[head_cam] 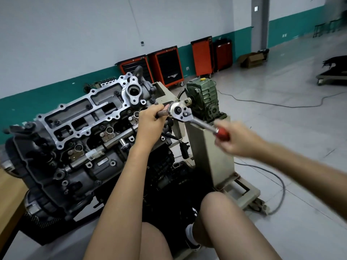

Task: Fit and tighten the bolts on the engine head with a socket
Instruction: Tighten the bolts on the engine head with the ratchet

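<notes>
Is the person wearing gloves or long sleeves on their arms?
No. The left hand and right hand wear no gloves. The left arm and right arm show no sleeves, watch or bracelet. The right hand is blurred, so small rings cannot be told.

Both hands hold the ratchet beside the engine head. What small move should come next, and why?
Probably swing the red handle with the right hand for one stroke, while the left hand steadies the extension at the ratchet head. Both grips look set; the socket end is hidden behind the left hand, so its seating cannot be confirmed.
</notes>
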